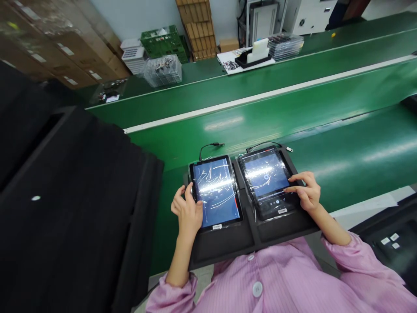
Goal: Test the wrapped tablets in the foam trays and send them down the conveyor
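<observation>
Two tablets in clear film lie side by side on a black foam tray. My left hand [188, 211] is at the left tablet [216, 191], its thumb over the lit screen's edge and its loosely bent fingers apart along the side. My right hand [306, 191] reaches the right tablet [265, 174] from the right; two outstretched fingers touch its right edge and screen, the others curled. Player controls show on that screen. A short black cable [208, 145] comes from the left tablet's top, and another cable [265, 143] with a small white-ended plug from the right one's.
The black foam tray [224, 243] rests against my body at the green conveyor belt [352, 139]. Tall black foam stacks [81, 208] stand close on the left. Beyond a white rail [234, 102] are clear plastic trays [163, 69], a green crate [163, 41] and cardboard boxes [78, 56].
</observation>
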A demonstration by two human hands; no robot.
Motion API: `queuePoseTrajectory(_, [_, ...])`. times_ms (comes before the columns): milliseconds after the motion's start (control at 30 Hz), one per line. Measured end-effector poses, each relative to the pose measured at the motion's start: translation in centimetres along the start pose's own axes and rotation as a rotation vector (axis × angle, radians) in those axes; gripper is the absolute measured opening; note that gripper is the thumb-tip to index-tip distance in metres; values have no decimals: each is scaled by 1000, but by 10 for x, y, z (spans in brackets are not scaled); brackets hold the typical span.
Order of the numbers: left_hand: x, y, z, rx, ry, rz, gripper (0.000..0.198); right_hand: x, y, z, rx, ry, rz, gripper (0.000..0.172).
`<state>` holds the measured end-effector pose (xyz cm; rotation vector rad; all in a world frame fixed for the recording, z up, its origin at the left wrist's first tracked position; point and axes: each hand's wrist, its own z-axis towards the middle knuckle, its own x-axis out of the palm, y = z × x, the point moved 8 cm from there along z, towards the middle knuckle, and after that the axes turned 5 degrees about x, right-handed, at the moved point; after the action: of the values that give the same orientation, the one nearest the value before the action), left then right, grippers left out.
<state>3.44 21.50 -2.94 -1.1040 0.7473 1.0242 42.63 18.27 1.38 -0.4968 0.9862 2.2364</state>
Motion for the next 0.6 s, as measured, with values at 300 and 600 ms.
queuePoseTrajectory(300, [1, 0, 0, -13, 7, 3, 111, -4, 6, 3, -30, -76, 30, 49])
queuePoseTrajectory(600, [3, 3, 0, -29, 13, -23, 108, -3, -2, 0, 20, -43, 21, 51])
